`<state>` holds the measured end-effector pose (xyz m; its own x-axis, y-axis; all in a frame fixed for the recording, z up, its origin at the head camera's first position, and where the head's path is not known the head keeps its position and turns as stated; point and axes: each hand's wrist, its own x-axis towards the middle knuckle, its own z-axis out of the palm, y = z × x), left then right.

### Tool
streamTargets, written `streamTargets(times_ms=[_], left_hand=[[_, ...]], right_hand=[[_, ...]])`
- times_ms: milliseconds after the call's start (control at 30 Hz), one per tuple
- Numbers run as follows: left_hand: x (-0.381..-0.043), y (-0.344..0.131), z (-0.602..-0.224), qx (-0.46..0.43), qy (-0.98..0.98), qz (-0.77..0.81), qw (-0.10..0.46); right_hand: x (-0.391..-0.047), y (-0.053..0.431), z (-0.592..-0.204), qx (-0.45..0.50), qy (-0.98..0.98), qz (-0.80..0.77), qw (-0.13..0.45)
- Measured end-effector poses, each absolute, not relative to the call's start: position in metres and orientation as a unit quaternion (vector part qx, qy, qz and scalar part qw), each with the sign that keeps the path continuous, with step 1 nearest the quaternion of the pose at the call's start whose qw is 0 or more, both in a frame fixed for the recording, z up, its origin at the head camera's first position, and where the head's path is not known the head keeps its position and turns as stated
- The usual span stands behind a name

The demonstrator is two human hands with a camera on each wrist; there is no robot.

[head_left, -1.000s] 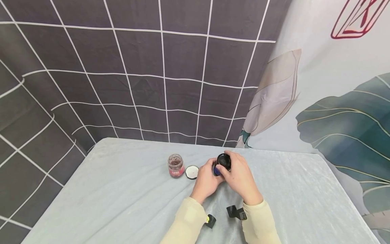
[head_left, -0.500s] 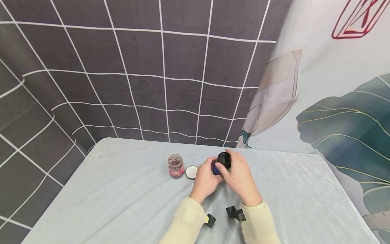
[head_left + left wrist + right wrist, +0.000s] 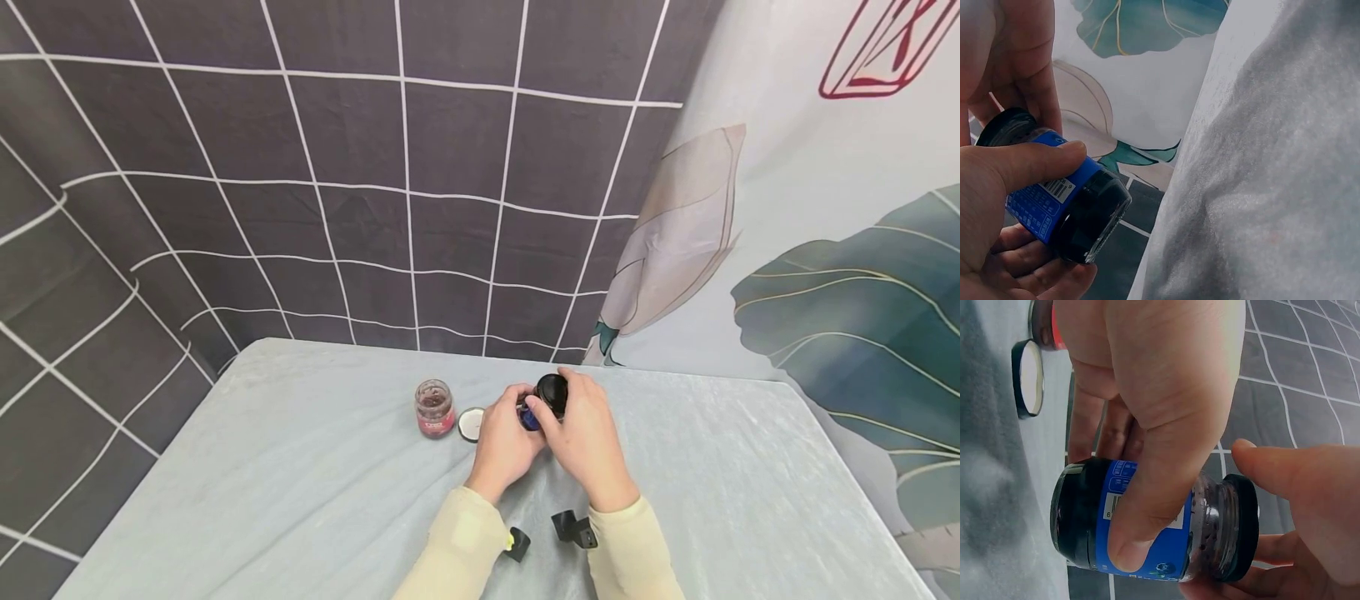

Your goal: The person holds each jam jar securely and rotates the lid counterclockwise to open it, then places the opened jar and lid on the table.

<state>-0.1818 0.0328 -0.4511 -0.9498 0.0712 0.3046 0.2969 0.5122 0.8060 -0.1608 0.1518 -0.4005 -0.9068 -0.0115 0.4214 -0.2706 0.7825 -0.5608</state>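
Note:
My left hand (image 3: 506, 442) grips a glass jar (image 3: 1147, 512) with a blue label and dark contents, thumb laid across the label and the other fingers on the far side. A black lid (image 3: 552, 392) sits over the jar's mouth, and some clear glass shows just below it in the right wrist view. Around that lid is my right hand (image 3: 588, 433), thumb at one side of the rim and fingers at the other. The jar is tilted, its mouth toward the right hand and its base (image 3: 1107, 212) pointing away. In the head view the hands hide much of it.
An uncovered glass jar (image 3: 434, 412) with a red label and dark residue stands left of the hands. Beside it a lid (image 3: 471, 425) lies with its white inside up. Pale cloth covers the table (image 3: 300, 467), and a dark grid-patterned curtain (image 3: 337, 208) hangs behind.
The right wrist has shifted slightly left and turned a little at the lid. The left hand keeps its grip on the jar; the red-labelled jar and loose lid stay put.

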Motion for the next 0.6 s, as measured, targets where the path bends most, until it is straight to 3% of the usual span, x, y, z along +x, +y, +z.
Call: streamTargets(times_ms=[600], left_hand=[[-0.1803, 0.0336, -0.4515, -0.088, -0.872, -0.463, 0.130]], right_hand=[[-0.1592, 0.1509, -0.3979, 0.056, -0.928, 0.302, 0.210]])
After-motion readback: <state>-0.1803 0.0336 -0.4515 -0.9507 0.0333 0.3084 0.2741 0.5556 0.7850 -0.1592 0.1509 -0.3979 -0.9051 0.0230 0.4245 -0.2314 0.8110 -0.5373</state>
